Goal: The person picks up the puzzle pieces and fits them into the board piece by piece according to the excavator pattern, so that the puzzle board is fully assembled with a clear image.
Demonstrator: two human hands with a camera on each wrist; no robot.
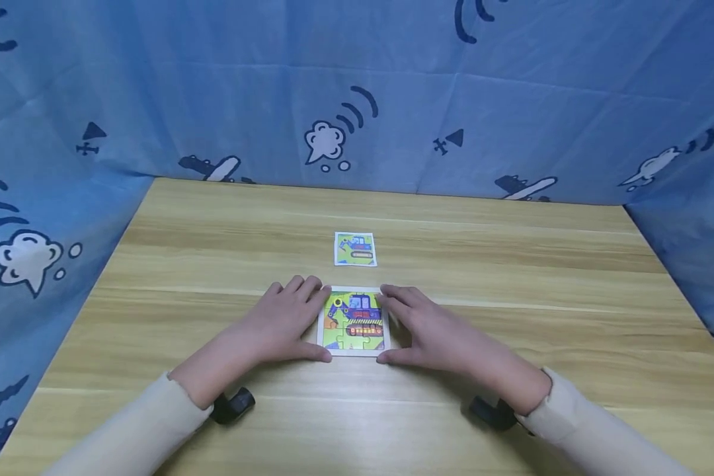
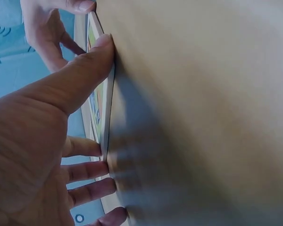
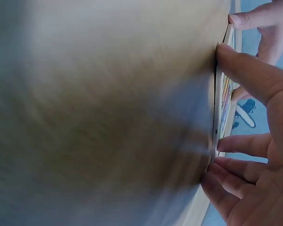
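Note:
A small square jigsaw puzzle [image 1: 354,321] in a white frame lies flat on the table, its pieces forming a picture of a blue excavator on yellow-green. My left hand [image 1: 290,320] grips its left side, thumb at the near left corner and index finger at the far left one. Opposite, my right hand [image 1: 425,326] holds the right side, its thumb by the near right corner and fingers along the far part. Both wrist views show the frame's thin edge [image 2: 106,106] between thumb and fingers. Beyond the puzzle lies a small card [image 1: 355,249] with the same excavator picture.
The wood-grain table [image 1: 541,277] extends around the hands. A blue cloth [image 1: 393,86] with cloud and plane prints hangs behind it and at both sides. Black straps with small devices [image 1: 233,406] sit at both wrists.

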